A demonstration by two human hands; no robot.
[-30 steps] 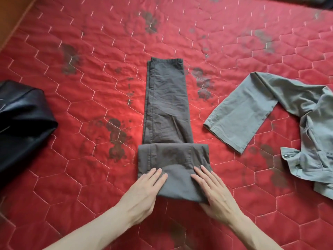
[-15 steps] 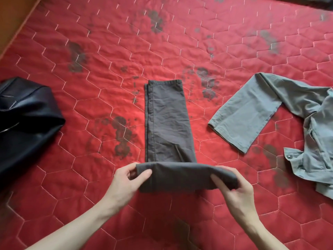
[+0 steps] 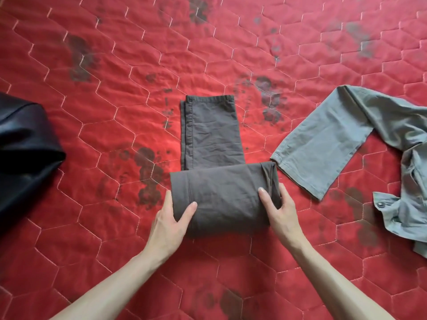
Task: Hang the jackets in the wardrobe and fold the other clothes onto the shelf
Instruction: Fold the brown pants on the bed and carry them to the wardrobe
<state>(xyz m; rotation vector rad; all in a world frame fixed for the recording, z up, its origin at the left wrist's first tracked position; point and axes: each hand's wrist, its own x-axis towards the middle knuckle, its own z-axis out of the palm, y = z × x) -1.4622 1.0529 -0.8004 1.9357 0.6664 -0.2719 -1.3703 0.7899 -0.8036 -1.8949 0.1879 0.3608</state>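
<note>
- One pair of dark grey trousers [image 3: 211, 135] lies in the middle of the red quilt [image 3: 115, 54], partly rolled: a thick fold nearest the person, one flat leg section stretching away from it to the hems.
- The left hand [image 3: 172, 218] clasps the left end of the fold, thumb on top, fingers wrapped round the edge.
- The right hand [image 3: 280, 210] clasps the right end the same way, thumb pressed on top, fingers curled round the bunched end.
- Both forearms are bare and reach in from the near edge.
- One grey jacket [image 3: 392, 144] lies crumpled to the right of the trousers; its sleeve stretches flat toward them, the cuff just beside the fold's right end but apart from it. A metal snap shows on its near flap.
- One black garment [image 3: 25, 153], glossy, is heaped well to the left of the trousers and cut off by the frame edge.
- No box, basket or other holder appears; all three garments rest directly on the quilt.
- The quilt has hexagon stitching and dark worn blotches around the trousers.
</note>
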